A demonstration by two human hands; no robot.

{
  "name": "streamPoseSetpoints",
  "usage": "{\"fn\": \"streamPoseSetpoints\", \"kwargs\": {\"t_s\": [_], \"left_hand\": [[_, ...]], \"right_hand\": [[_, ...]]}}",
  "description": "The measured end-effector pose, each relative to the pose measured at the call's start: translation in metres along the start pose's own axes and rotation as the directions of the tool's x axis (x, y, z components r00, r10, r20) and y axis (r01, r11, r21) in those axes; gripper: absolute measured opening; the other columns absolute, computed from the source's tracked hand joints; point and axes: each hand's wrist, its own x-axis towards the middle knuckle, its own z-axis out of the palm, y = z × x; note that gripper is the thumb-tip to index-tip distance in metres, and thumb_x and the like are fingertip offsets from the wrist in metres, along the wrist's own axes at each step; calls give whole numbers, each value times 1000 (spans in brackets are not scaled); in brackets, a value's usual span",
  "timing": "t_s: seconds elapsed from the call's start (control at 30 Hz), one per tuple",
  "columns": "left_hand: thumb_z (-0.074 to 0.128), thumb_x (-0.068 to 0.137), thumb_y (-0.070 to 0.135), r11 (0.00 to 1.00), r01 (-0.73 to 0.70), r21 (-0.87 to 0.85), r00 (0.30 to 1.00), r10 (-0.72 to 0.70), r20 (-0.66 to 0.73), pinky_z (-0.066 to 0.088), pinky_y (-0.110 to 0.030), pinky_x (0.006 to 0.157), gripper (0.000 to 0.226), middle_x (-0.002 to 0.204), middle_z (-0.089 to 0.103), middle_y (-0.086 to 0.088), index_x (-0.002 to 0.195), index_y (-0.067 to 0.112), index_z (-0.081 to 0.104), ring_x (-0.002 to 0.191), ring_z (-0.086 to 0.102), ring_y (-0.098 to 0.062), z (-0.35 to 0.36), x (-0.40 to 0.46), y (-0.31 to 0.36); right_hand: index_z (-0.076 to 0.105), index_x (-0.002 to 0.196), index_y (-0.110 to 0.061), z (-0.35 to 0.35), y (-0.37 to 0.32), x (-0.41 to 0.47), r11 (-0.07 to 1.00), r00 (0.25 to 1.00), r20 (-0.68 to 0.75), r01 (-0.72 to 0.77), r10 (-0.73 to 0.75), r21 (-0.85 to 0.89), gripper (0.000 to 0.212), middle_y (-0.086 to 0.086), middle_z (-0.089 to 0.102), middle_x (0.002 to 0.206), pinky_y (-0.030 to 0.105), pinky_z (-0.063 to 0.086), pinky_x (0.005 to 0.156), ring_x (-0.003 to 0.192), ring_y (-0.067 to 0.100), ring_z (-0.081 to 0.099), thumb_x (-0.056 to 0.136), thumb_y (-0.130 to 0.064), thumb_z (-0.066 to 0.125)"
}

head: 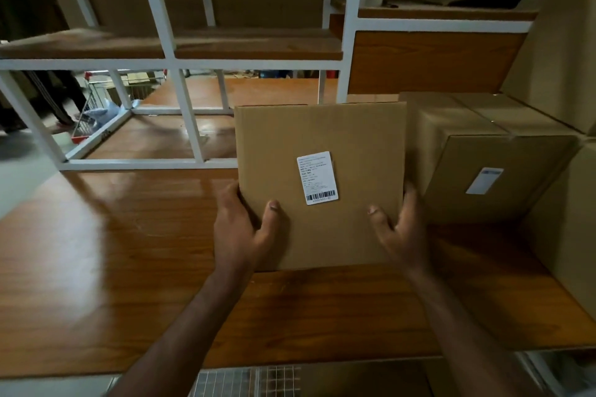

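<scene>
With the left hand [245, 226] and right hand [400, 229] each gripping only a lower side edge of the upright cardboard box [290, 145], thumbs on its labelled face, low over the wooden shelf [129, 251], it could slip, tip forward, or snag the taped box [483, 151] just beside it.

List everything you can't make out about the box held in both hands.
All in the head view:
- Print on the white label of the cardboard box: too small and blurred to read; only a barcode shows.
- Fingertips of the left hand and right hand: hidden behind the box.
- The box's contents: hidden by the cardboard.
- Sticker on the neighbouring box: blurred.
- Whether the held box rests on the wooden shelf: cannot tell.
</scene>
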Motion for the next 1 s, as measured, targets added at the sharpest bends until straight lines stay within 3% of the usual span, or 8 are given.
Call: {"fn": "streamPoseSetpoints", "kwargs": {"t_s": [0.1, 0.2, 0.27, 0.37, 0.47, 0.6, 0.73, 1.0], "left_hand": [[55, 87, 60, 1000, 0, 20, 1000, -1, 11, 49, -24, 64, 52, 105, 51, 11, 120, 22, 42, 91, 61, -13, -2, 5, 2], [61, 90, 58, 991, -100, -87, 995, 101, 1, 59, -39, 85, 70, 142, 46, -5, 143, 26, 27, 122, 57, -21, -9, 19, 9], [64, 92, 51, 969, -243, -32, 970, 242, -23, 52, -32, 97, 84, 159, 27, -13, 154, 26, 14, 140, 41, -24, -13, 32, 19], [63, 93, 49, 906, -390, 167, 919, 395, -2, 41, -31, 104, 70, 165, 14, -15, 149, 20, 35, 149, 22, -29, -18, 48, 36], [63, 93, 47, 884, -423, 198, 906, 417, 71, 50, -41, 97, 53, 158, 31, -12, 134, 15, 50, 139, 38, -32, -21, 49, 40], [68, 91, 45, 875, -434, 212, 901, 426, 87, 47, -35, 95, 51, 133, 51, -11, 130, 13, 55, 122, 47, -27, -22, 35, 37], [61, 96, 38, 852, -459, 251, 887, 421, 192, 40, -34, 102, 47, 138, 49, -12, 137, 15, 58, 130, 41, -30, -19, 10, 21], [58, 99, 29, 874, -439, 208, 895, 407, 183, 44, -43, 107, 43, 141, 47, -14, 140, 15, 56, 134, 40, -31, -17, 3, 16]], "right_hand": [[40, 139, -5, -2, 5, -7, 999, 1000, -20, -11, 12, 36, 77, 6, 55, 128, 34, 51, 89, 114, 20, 57, 79, -50, 59], [41, 137, -6, -2, 8, -16, 998, 1000, -26, -4, 5, 58, 74, 1, 56, 126, 31, 53, 87, 112, 14, 58, 82, -50, 61], [41, 137, -9, 0, 10, -22, 999, 1000, -23, -11, 13, 53, 71, 4, 58, 127, 35, 55, 87, 113, 17, 60, 84, -51, 61], [38, 139, -8, 2, 10, -31, 999, 999, -37, -9, 10, 35, 72, 9, 56, 130, 28, 51, 92, 118, 21, 57, 86, -51, 59], [29, 148, -6, 5, 3, -45, 998, 994, -106, 3, -10, -61, 77, 18, 43, 143, 6, 35, 100, 128, 22, 46, 88, -41, 61], [34, 146, -1, 16, -11, -75, 915, 922, -273, 164, -275, -367, 70, 24, 37, 143, 47, 43, 105, 131, 37, 42, 89, -27, 65], [56, 129, -9, 34, -28, -90, 823, 877, -122, 378, -466, -424, 40, 15, 54, 121, 51, 47, 89, 111, 32, 54, 94, -29, 57], [67, 123, -7, 39, -24, -82, 838, 922, -51, 323, -383, -440, 38, 14, 60, 113, 54, 50, 84, 104, 31, 59, 96, -32, 57]]}}
